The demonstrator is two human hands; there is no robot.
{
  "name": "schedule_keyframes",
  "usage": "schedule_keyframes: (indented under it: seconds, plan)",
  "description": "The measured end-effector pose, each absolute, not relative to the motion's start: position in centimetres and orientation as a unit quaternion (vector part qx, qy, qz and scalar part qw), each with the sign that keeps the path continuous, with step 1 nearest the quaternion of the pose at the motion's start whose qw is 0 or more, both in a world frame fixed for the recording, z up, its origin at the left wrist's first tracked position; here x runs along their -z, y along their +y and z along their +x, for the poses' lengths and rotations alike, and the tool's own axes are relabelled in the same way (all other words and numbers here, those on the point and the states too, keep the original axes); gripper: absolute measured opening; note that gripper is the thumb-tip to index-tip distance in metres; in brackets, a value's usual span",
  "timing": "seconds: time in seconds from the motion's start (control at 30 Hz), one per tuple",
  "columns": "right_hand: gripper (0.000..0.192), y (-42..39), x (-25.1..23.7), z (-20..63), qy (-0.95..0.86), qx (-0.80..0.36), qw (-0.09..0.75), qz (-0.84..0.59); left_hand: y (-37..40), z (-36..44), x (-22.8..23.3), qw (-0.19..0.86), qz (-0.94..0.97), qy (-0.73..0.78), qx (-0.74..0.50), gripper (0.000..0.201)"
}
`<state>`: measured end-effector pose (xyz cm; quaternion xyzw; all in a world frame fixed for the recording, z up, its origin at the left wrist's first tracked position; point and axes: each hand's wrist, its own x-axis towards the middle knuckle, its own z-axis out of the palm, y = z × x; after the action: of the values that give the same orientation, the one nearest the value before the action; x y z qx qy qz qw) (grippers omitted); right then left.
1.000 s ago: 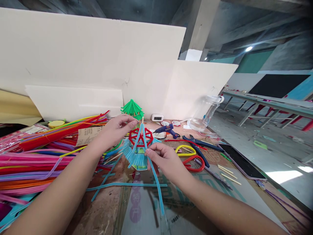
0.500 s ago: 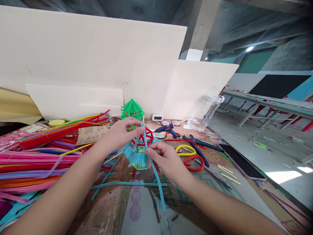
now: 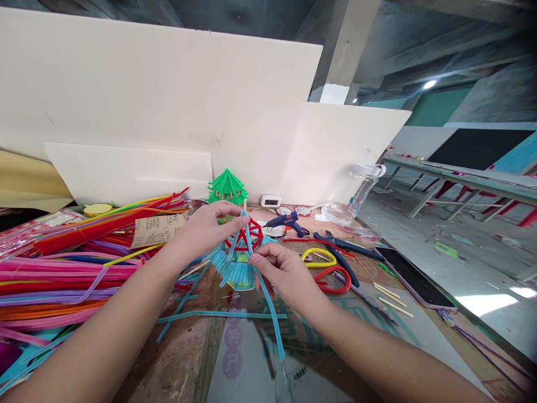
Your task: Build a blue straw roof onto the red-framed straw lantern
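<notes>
Backdrop: white boards (image 3: 168, 101) stand upright along the far edge of the desk (image 3: 188, 358); grey concrete beams overhead, a lit open floor off to the right.
Desk surface: brown, worn, with a printed sheet under the work area.
Left hand (image 3: 205, 226): reaches in from the left, fingertips pinched together at the top of the blue straw frame (image 3: 241, 252), where the straws meet at a peak.
Right hand (image 3: 279, 271): comes in from the right, thumb and forefinger closed on a long blue straw (image 3: 268, 313) that slopes from the peak down toward the viewer.
Left grip: clamped on the frame's apex.
Right grip: clamped on the sloping straw, about midway along it.
Blue straw frame: held just above the desk between both hands, centre of view; a fringe of short blue straw pieces fans along its lower edge, and a red ring of straws (image 3: 245, 235) sits behind the peak.
Loose straws: two long blue ones (image 3: 218, 316) lie flat on the desk below the frame.
Left side: large heap of coloured straws (image 3: 62, 263), pink, red, orange, purple, with a brown paper label among them.
Behind the frame: green straw model (image 3: 226, 187), upright, near the boards.
Right of frame: blue glue gun (image 3: 287, 222); yellow and red scissor handles (image 3: 329, 268); dark scissors (image 3: 339, 246); wooden sticks (image 3: 392, 299); dark phone (image 3: 413, 277) lying flat; clear plastic jug (image 3: 352, 193) near the boards.
</notes>
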<state>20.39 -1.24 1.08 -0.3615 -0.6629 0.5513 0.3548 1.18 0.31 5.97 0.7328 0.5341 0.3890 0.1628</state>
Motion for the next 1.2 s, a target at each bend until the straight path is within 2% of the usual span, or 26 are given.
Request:
schedule_keyframes:
  seconds: [1.2]
  plan:
    - [0.025, -1.01, -0.60, 20.11, -0.648, -0.571, 0.342, -0.370, 0.48, 0.83, -6.07, 0.159, 0.721, 0.552, -0.388, 0.044]
